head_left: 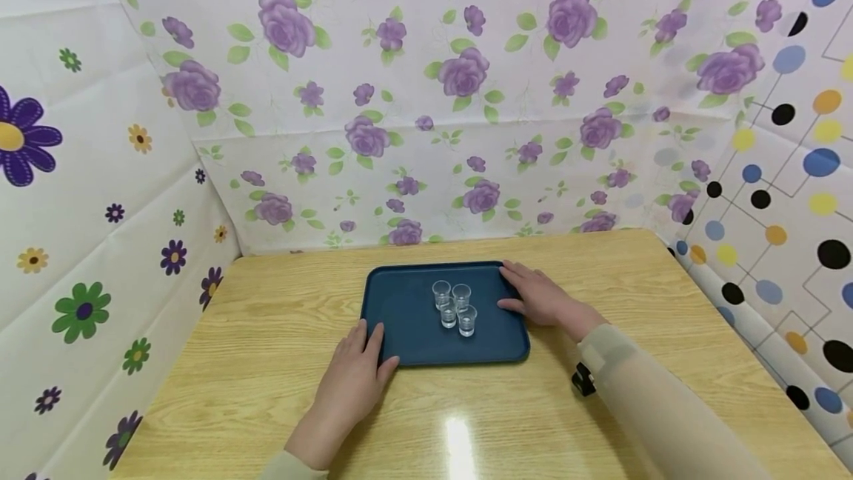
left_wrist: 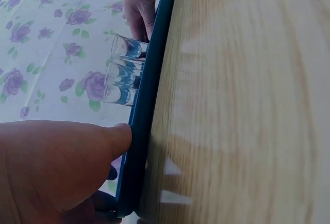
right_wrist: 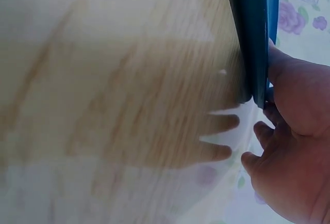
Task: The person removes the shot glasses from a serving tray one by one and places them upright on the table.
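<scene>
A dark blue rectangular tray lies on the wooden table, with several small clear shot glasses standing upright in a cluster right of its middle. At the front left corner is my left hand, its fingers fairly straight along the edge. In the left wrist view its thumb touches the tray's rim. My right hand rests at the right edge, fingers extended toward the back corner and thumb over the rim. The right wrist view has that thumb against the tray, with the other fingers spread beyond its corner.
The light wooden table reaches out around the tray on all sides. Behind it hangs a white cloth with purple roses. Patterned cloths stand at the left and right. A small black object is by the right wrist.
</scene>
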The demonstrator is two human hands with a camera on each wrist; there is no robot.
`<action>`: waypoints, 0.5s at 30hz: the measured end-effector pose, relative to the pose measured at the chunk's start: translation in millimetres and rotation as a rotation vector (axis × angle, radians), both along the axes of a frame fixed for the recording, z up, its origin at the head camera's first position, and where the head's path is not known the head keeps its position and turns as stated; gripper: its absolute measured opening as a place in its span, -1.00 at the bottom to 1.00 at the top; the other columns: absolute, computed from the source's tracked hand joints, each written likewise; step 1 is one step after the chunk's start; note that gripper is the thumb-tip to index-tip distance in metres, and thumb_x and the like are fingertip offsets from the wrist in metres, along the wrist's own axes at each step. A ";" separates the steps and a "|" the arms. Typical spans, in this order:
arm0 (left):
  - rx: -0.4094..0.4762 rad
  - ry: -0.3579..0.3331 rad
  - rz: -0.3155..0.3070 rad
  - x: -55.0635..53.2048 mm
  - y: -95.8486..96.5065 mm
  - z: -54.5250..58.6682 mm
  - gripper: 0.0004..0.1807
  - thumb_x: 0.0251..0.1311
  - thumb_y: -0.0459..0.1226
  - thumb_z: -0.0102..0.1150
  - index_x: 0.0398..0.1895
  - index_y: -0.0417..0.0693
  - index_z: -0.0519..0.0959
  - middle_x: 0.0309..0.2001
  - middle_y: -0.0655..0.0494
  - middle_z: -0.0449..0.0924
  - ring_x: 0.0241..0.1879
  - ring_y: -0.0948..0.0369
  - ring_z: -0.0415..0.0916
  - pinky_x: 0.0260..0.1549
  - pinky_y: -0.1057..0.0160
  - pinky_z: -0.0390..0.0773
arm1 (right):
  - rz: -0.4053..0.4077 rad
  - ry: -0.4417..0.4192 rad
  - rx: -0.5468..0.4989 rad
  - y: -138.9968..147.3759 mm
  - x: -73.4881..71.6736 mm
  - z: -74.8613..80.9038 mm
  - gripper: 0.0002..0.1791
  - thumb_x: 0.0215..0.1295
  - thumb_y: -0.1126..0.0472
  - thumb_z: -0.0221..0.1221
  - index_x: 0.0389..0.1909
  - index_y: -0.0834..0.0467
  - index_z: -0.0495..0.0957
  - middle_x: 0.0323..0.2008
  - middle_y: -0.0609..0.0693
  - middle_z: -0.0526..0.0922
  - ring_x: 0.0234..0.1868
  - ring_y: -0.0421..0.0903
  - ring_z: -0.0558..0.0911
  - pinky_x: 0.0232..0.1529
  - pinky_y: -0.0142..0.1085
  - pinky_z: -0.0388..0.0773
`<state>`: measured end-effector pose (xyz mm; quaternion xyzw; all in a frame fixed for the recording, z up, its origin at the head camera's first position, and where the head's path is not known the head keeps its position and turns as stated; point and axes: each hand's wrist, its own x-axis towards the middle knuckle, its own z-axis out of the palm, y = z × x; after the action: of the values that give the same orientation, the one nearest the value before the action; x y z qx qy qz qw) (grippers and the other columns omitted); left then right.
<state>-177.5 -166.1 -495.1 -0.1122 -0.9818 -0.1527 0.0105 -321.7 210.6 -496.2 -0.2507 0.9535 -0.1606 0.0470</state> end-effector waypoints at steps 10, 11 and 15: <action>0.068 0.036 0.004 -13.3 -11.3 5.2 -0.25 0.69 -0.01 0.18 0.66 -0.36 0.33 0.63 -0.44 0.23 0.64 -0.31 0.17 0.63 -0.33 0.17 | -0.035 0.096 -0.113 -1.9 9.7 -5.8 -0.19 0.68 0.03 0.26 0.68 0.40 0.23 0.67 0.40 0.21 0.67 0.44 0.16 0.64 0.38 0.11; 0.076 0.046 0.009 -15.7 -13.0 6.2 -0.25 0.69 -0.02 0.17 0.66 -0.37 0.32 0.63 -0.43 0.24 0.64 -0.32 0.17 0.63 -0.34 0.16 | -0.039 0.095 -0.130 -2.9 11.8 -5.2 -0.19 0.68 0.03 0.26 0.69 0.39 0.22 0.66 0.41 0.21 0.67 0.44 0.16 0.64 0.37 0.12; 0.097 0.083 0.026 -26.4 -19.0 5.4 -0.26 0.71 -0.06 0.15 0.65 -0.41 0.30 0.62 -0.43 0.25 0.64 -0.34 0.16 0.62 -0.35 0.16 | -0.043 0.091 -0.177 -6.5 22.1 0.2 -0.20 0.68 0.07 0.26 0.69 0.39 0.21 0.65 0.42 0.24 0.66 0.44 0.20 0.62 0.33 0.22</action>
<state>-203.9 -185.1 -489.7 -0.1053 -0.9734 -0.1949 0.0587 -299.6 204.1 -496.0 -0.2403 0.9419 -0.2337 -0.0221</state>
